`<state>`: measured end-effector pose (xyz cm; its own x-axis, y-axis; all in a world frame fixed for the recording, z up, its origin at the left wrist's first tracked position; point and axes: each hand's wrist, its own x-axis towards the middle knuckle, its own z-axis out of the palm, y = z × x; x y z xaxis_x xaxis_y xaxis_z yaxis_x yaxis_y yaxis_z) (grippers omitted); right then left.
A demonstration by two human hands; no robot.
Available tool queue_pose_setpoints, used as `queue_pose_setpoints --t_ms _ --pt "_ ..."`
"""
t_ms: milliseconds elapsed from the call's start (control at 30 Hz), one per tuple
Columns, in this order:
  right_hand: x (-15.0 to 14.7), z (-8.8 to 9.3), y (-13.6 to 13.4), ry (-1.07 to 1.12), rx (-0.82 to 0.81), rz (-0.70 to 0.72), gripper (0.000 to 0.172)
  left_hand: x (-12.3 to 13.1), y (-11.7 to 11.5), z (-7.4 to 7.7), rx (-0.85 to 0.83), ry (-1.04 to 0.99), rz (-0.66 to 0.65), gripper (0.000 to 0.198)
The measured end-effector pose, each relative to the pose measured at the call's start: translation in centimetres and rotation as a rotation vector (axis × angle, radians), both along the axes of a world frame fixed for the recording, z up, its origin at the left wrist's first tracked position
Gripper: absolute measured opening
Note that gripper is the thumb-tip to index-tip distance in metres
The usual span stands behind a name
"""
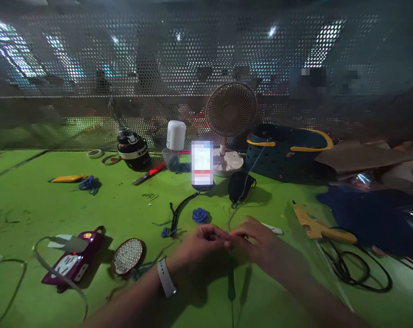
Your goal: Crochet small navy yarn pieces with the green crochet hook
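My left hand (201,239) and right hand (257,239) meet fingertip to fingertip above the green tabletop (124,205), both pinched narrow on a thin pale thread (250,171) that runs up past a black ball of yarn (239,186). I judge this mid-stitch handwork; the next pull calls for even tension.

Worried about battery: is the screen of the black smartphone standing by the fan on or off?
On: the upright black smartphone shows a bright glowing screen beside the beige desk fan.
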<state>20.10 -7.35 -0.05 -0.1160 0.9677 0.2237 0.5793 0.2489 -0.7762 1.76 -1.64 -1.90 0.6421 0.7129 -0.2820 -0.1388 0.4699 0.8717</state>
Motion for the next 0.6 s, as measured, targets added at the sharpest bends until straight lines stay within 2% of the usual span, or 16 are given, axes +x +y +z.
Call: queue_pose_setpoints --t_ms 100,267,400,600 --pt "-0.2 -0.3 0.3 0.164 -0.088 0.000 0.024 0.1 -0.3 -0.3 -0.009 -0.007 -0.078 0.024" --pt "-0.6 -1.2 1.3 0.573 -0.513 0.002 0.036 0.1 -0.6 -0.9 -0.045 -0.011 -0.172 0.023" --pt "-0.5 -1.8 1.6 0.657 -0.562 -0.014 0.040 0.1 -0.4 -0.8 -0.115 -0.002 -0.191 0.028" --pt "-0.8 -1.6 1.5 0.772 -0.587 -0.067 0.039 -0.1 0.0 -1.0 -0.177 -0.012 -0.188 0.030"
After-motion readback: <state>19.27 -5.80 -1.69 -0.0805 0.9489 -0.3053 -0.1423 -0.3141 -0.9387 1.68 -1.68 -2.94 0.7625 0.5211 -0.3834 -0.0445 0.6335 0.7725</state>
